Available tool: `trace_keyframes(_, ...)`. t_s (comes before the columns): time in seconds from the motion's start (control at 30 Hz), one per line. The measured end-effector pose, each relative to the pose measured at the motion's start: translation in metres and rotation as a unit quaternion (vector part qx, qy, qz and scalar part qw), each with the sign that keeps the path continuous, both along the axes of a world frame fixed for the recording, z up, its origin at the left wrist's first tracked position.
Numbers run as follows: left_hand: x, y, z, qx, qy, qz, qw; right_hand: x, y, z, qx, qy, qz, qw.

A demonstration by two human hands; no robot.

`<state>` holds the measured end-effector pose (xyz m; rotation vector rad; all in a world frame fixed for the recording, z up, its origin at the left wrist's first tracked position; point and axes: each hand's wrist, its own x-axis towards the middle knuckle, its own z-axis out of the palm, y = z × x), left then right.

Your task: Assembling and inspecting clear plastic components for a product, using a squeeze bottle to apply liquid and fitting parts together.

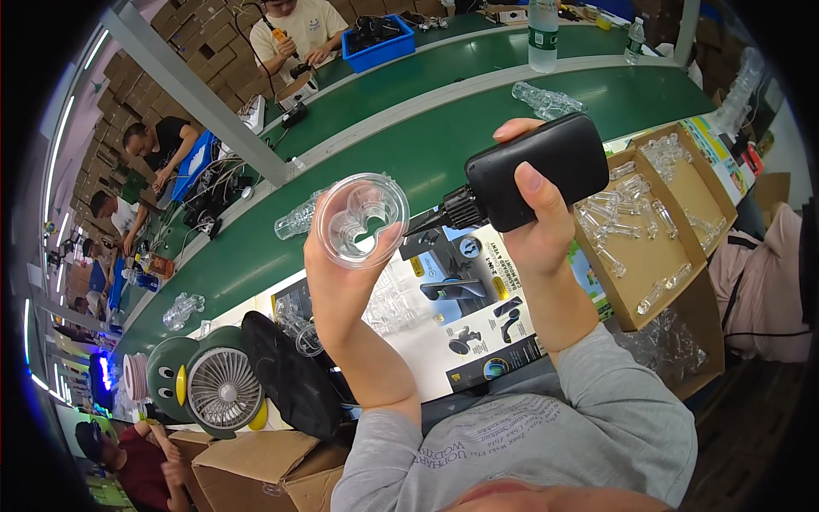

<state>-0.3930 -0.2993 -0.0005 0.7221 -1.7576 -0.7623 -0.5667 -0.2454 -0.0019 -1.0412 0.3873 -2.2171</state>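
Observation:
In my left hand (339,294) is a clear plastic piece with a round rim and hollow chambers (358,192), its open end facing up toward me. My right hand (550,226) is wrapped round a black squeeze bottle (546,171) tilted on its side. The bottle's thin black nozzle (426,222) points left, its tip at the right edge of the rim; whether it touches cannot be made out. Behind my left hand lies a clear plastic part (296,222), and another clear part (546,101) lies farther back on the green belt.
On the right, cardboard trays (636,316) hold several small clear tubes. A penguin-shaped fan (223,388) and black pouch (294,388) stand at left, above an open carton (256,474). Printed card (478,324) covers the near table. Water bottles (543,38) stand beyond the belt (461,128); other people work there.

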Motion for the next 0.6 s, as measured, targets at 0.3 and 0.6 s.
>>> trace_keyframes(0.3,0.0006,0.0032,0.0038,-0.015,-0.003,-0.001,1.0,-0.0015,0.0016,0.0005,0.025,0.025,-0.016,0.999)
trace_keyframes(0.6,0.0024,0.0052,0.0052,-0.033,0.004,-0.001,0.999,-0.0034,0.0001,0.0002,0.008,-0.013,0.01,1.0)
